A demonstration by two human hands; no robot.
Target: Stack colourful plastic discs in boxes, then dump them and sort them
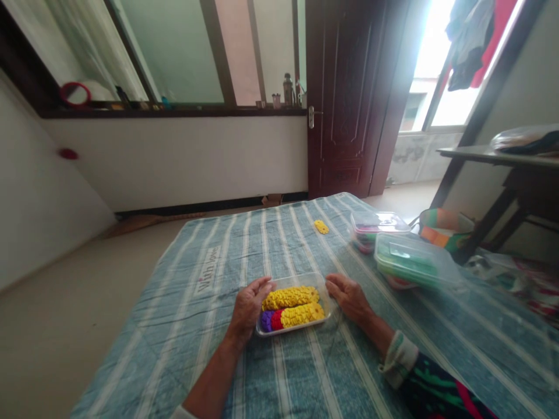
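A clear plastic box [292, 333] sits on the striped bed cover, directly in front of me. Inside it lie two rows of stacked crocheted flowers [292, 298]. The far row is yellow, and the near row is yellow with red and purple pieces at its left end. My left hand [250, 307] grips the box's left side, fingers over the rim. At the right rear corner, my right hand [349, 297] has its fingers closed on the rim. A single yellow crocheted flower [321, 227] lies farther back on the cover.
Two lidded plastic boxes stand to the right: a rear box [379, 224] and a nearer box [413, 262] with green contents. Beyond the bed [174, 279] are a dark wooden door [340, 99] and a windowsill with small items. A dark table [484, 155] stands at far right.
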